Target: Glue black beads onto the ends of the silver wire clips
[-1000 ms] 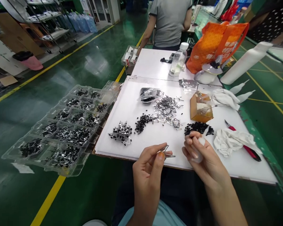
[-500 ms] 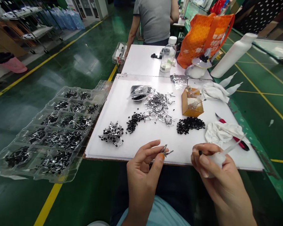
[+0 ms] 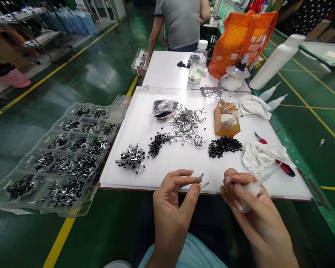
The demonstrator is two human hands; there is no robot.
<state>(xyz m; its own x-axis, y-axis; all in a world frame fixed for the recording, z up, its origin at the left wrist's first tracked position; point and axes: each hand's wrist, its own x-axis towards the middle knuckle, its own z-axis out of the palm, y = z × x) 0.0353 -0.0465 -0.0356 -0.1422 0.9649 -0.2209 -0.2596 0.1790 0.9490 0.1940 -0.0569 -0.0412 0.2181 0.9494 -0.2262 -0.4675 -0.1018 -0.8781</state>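
Left hand (image 3: 172,212) had shifted the bent metal clip (image 3: 202,181) rightward, its grip closed on the clip between thumb and forefinger above the near edge of the desk (image 3: 184,167). Clip's long axis ran roughly sideways, pointing at the right hand (image 3: 257,212), which was well apart. That grip was closed around a squeeze dropper (image 3: 249,190), nozzle angled up-right, away from the clip.

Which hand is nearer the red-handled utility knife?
Right. The right hand, gripping a squeeze bottle, sits just short of the utility knife; the left hand, pinching a metal clip, lies farther left.
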